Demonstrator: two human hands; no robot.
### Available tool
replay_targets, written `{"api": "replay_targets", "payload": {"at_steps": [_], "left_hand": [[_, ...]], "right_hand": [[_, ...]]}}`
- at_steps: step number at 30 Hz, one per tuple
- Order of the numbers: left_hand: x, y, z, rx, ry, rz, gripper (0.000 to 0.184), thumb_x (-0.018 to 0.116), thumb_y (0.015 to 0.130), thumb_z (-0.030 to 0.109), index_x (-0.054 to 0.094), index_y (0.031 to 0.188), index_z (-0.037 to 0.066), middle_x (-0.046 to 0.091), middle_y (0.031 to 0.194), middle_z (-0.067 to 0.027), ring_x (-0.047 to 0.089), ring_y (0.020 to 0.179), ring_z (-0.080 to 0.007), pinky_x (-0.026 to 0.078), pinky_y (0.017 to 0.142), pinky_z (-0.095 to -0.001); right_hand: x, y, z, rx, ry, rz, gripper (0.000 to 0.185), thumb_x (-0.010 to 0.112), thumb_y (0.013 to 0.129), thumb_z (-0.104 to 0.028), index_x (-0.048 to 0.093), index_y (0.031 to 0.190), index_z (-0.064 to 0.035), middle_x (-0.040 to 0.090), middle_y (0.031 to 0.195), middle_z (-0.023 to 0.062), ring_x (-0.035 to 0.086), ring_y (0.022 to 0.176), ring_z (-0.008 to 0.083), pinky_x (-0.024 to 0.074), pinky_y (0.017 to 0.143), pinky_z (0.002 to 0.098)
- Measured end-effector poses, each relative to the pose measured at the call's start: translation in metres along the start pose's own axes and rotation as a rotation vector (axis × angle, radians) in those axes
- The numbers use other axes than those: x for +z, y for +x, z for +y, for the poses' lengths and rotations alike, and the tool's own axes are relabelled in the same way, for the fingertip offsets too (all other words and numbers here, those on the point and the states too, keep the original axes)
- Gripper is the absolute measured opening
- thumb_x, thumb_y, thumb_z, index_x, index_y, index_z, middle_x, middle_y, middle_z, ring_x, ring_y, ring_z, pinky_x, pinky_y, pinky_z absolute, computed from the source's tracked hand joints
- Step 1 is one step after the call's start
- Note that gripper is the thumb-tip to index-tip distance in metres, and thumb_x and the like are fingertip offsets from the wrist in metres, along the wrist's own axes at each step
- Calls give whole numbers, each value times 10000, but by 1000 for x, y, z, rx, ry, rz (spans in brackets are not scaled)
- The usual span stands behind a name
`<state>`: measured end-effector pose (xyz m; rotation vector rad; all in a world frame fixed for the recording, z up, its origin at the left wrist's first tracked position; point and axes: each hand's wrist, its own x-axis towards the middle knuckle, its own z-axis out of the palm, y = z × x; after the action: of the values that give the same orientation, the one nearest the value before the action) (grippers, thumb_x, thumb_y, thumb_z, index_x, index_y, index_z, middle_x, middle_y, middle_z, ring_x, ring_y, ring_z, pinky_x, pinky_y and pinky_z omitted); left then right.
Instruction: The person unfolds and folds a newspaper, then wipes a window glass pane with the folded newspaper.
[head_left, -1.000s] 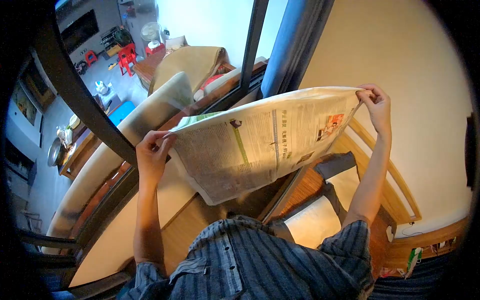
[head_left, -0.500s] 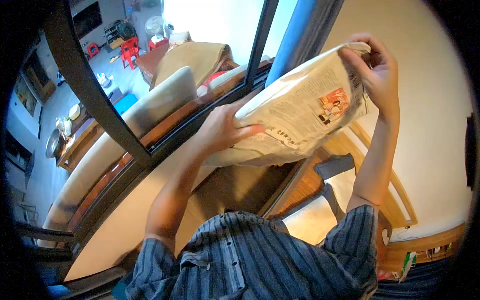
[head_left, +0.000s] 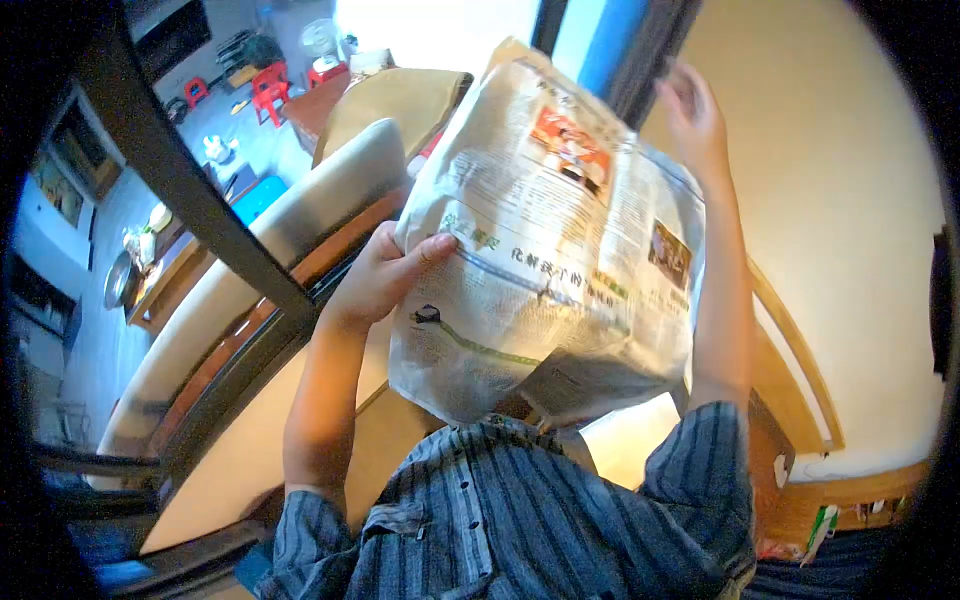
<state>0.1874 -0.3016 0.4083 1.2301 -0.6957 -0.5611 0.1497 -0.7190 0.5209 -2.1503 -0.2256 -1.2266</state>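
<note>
A sheet of newspaper (head_left: 560, 260), folded and creased, with printed columns and small colour pictures, is held up before my chest. My left hand (head_left: 380, 275) grips its left edge, thumb lying over the front. My right hand (head_left: 695, 115) is raised beyond the paper's upper right side, near the dark window frame. It looks apart from the sheet, its fingers loosely parted and slightly blurred. The paper partly covers my right forearm's inner side and the surface below.
A window frame (head_left: 200, 170) runs diagonally on the left, with a blue curtain (head_left: 612, 45) at its far end. Past it are a beige sofa back (head_left: 340, 195), red stools (head_left: 268, 92) and a wooden table (head_left: 175, 275). A pale wall (head_left: 830, 200) rises on the right.
The newspaper has turned to face me and come lower and nearer. My right hand has let go of its top corner and moved left. My left hand keeps its hold, slightly lower and further left.
</note>
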Motion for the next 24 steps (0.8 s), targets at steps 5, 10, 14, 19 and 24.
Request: {"api": "replay_targets", "payload": {"at_steps": [5,10,14,19,24], "left_hand": [[-40,-17,0,-55,-41,187,352,706,987,329,711,1150,17,718,991,1,637,867,-75,518,790,-275],[-42,-11,-12,-84,30,284,385,718,975,356,707,1151,13,720,986,-14,631,870,-84,501,815,-280],[-41,-13,-7,-101,57,347,342,703,987,335,715,1102,13,720,970,-14,623,858,-81,496,801,-271],[-47,-24,13,-146,153,359,258,695,995,271,730,1027,18,711,918,7,614,843,-77,490,810,-265],[-28,-44,34,291,558,410,123,692,965,140,713,976,20,686,1089,-45,601,1017,-117,449,966,-289]], "right_hand": [[76,-206,-81,885,474,40,821,478,990,-668,543,1381,52,654,1248,199,666,1083,287,579,901,407],[42,-257,19,1279,1417,-169,1011,418,912,-825,493,1458,23,544,1480,176,575,1290,313,454,1102,437],[12,-222,-18,962,1011,-225,690,706,919,-514,587,1374,-9,641,1359,133,628,1197,239,486,1052,385],[-2,-216,-8,886,676,-193,441,802,893,-144,656,1292,-26,629,1373,91,617,1194,184,477,1052,342],[-4,-188,-46,537,513,284,437,788,900,-123,653,1300,-10,646,1355,76,629,1172,178,481,1047,340]]}}
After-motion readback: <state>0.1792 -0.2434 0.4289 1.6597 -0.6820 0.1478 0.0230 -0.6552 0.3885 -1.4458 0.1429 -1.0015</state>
